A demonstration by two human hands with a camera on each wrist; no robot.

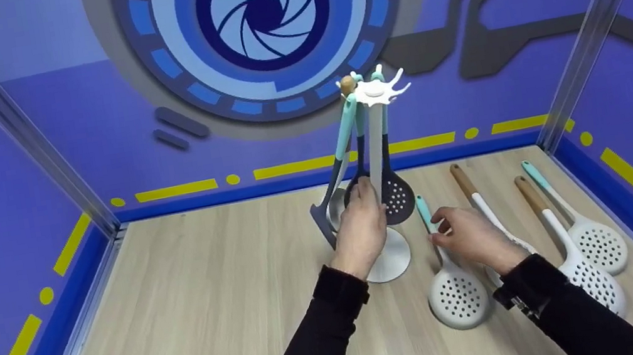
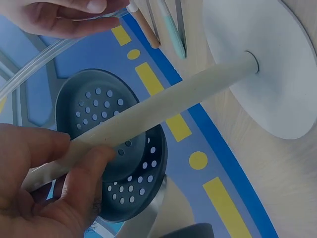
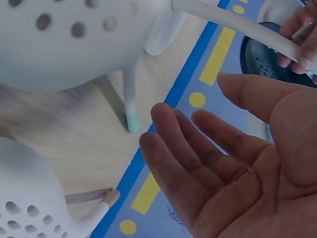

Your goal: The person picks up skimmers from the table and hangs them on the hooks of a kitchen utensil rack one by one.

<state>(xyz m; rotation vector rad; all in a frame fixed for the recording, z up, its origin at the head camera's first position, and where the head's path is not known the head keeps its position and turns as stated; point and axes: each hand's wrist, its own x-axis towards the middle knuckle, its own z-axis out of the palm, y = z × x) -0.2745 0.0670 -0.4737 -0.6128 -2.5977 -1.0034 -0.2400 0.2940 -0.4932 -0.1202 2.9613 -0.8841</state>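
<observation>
Near the middle of the light wooden worktop point(image 1: 200, 323), toward its back edge, the left hand point(image 1: 360, 226) grips the pale upright pole of the white utensil stand point(image 1: 378, 161), fingers and thumb curled round it as the left wrist view shows. Dark grey slotted skimmers point(image 2: 116, 148) hang just behind the pole. The right hand point(image 1: 470, 235) hovers with fingers relaxed and spread, holding nothing, just above the teal-tipped handle of a white perforated skimmer point(image 1: 456, 298) lying flat. My judgement: tugging the pole sideways could tip the stand on its round base point(image 2: 267, 64), swinging the hung tools off their hooks.
</observation>
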